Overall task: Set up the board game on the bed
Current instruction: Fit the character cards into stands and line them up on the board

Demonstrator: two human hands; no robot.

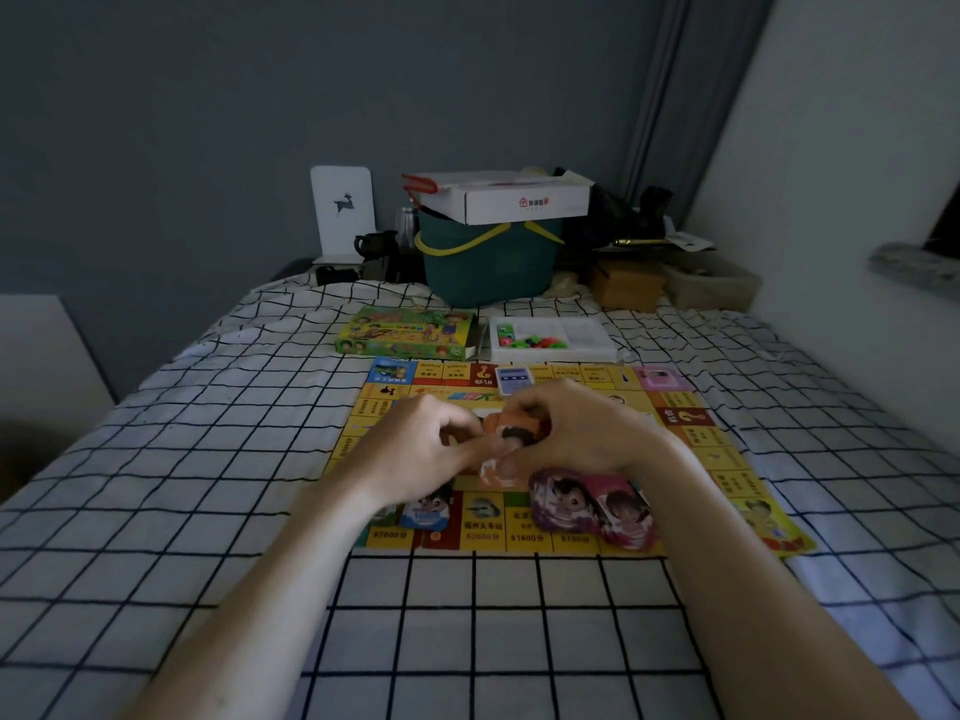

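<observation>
Two bare forearms enter from the lower edge. No sleeves, gloves, rings or wrist items are visible on the left hand (415, 449) or the right hand (587, 433).

A single head-worn wide-angle camera is looking forward and down along the bed (156, 511) from its near end, sitting close above the person's forearms. It is facing the far wall (208, 122), taking in the game board (691, 439) mid-scene and the clutter beyond.
</observation>
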